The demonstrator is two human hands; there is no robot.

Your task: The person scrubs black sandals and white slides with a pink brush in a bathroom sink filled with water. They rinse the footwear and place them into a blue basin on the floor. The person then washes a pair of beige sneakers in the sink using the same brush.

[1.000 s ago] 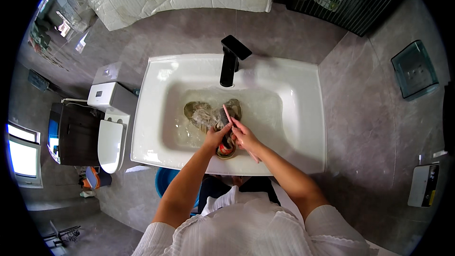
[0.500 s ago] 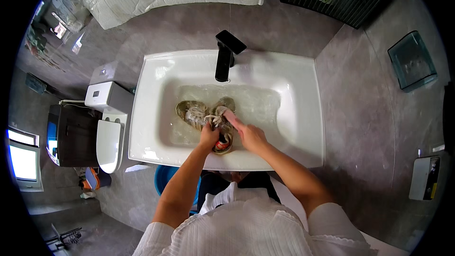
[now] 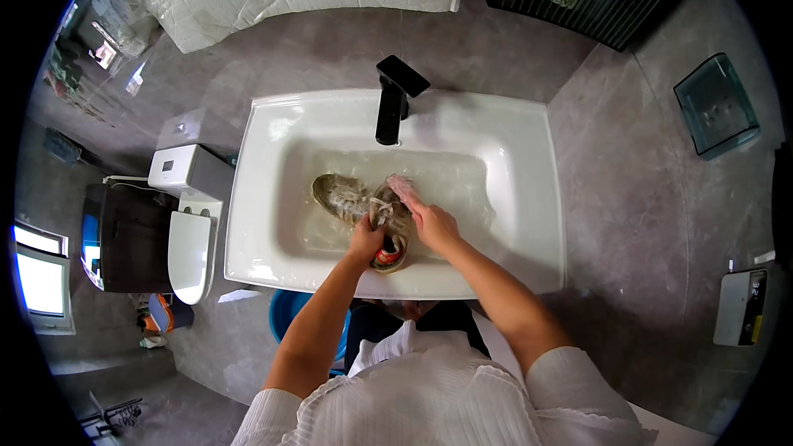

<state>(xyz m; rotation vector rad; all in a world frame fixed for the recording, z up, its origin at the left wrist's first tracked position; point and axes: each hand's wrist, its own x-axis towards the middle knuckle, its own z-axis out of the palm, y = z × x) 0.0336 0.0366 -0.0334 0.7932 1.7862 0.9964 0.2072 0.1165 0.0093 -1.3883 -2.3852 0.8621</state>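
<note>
Two wet, dirty pale shoes with laces lie in shallow cloudy water in the white sink (image 3: 529, 215). My left hand (image 3: 364, 239) is closed on the side of the nearer shoe (image 3: 391, 260), by its opening, where red and black show inside. In my right hand (image 3: 438, 229) is a pale pink brush-like tool (image 3: 403, 188), pressed to the front part of that shoe; its bristles cannot be made out. The other shoe (image 3: 339, 196) rests to the left, toe against the held one, with its laces loose.
A black faucet (image 3: 391, 111) stands over the sink's far side. Below the front edge is a blue basin (image 3: 285, 306). A white toilet (image 3: 192, 252) stands at the left, and a teal wall bin (image 3: 717, 107) hangs at the right.
My right hand has shifted slightly, with the pink tool now steeper and farther along the shoe's front. My left hand keeps its hold. The left shoe has slid a little right.
</note>
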